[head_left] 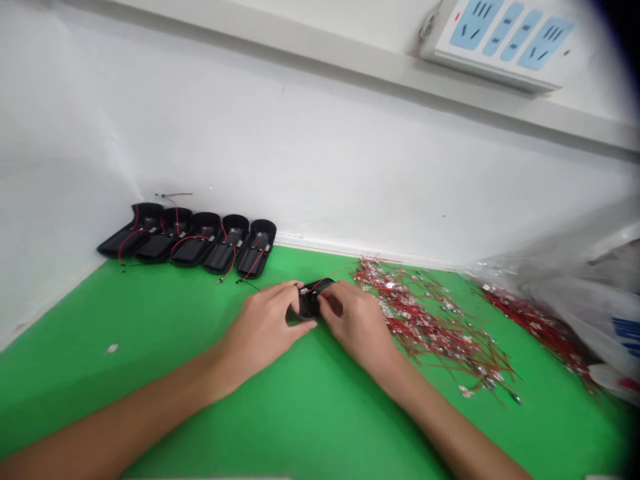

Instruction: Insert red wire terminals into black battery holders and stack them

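Note:
A black plastic housing [309, 303] with a red wire in it is between my two hands, over the green tabletop [280, 413]. My left hand [265, 317] grips its left side, thumb at the near edge and fingers at the far edge. At the housing's right end, my right hand [354, 313] has thumb and fingertips closed together inside or on the rim; what they pinch is too small to make out. Just right of that hand lies a loose heap of red wires [425, 320] with small metallic pieces attached.
Several similar black housings [197, 240] with red wires stand in a row by the back wall at left. More red wires [537, 327] lie beside a clear plastic bag [575, 313] at right. A power strip [500, 43] hangs above. A small white scrap [112, 348] lies at left.

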The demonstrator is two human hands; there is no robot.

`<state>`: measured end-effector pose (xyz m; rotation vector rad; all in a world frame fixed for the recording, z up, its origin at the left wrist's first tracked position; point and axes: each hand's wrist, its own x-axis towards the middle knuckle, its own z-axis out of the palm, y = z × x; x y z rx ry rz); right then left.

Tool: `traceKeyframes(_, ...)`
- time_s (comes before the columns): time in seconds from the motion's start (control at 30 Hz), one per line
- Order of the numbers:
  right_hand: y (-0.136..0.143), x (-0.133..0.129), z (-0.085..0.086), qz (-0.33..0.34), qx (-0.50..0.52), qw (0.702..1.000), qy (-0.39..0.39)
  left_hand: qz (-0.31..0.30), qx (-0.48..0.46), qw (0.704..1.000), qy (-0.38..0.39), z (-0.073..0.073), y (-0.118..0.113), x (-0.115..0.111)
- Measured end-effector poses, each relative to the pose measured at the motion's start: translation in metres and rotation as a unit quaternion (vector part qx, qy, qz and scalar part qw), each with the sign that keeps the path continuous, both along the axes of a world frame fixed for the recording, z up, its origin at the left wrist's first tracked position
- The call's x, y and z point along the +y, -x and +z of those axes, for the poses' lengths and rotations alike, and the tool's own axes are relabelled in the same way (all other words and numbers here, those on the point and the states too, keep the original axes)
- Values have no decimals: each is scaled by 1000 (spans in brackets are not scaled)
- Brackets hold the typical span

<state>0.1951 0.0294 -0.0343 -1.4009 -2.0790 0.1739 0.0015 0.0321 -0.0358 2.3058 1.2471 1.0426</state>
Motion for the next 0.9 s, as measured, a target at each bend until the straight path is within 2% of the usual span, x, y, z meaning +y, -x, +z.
traceKeyframes(0.2, -9, 3, 3, 61, -22, 996, 63, -13, 10, 1000, -24, 0, 1, -2)
traceKeyframes(0.33, -11, 1, 6, 68, -55, 992, 95, -29, 21, 999, -39, -1, 2, -5)
traceKeyframes(0.43, -13, -2, 10, 75, -55, 992, 86, -35, 26, 998, -48, -1, 2, -6)
traceKeyframes(0.6, -17, -2, 16, 78, 2, 995, 57, -29, 30, 998, -55, 2, 1, -5)
traceKeyframes(0.77, -17, 1, 10, 77, -5, 993, 93, -26, 30, 998, -58, 1, 1, -6)
traceKeyframes(0.9, -16, 2, 3, 71, -8, 993, 90, -26, 31, 998, -55, 0, 1, -5)
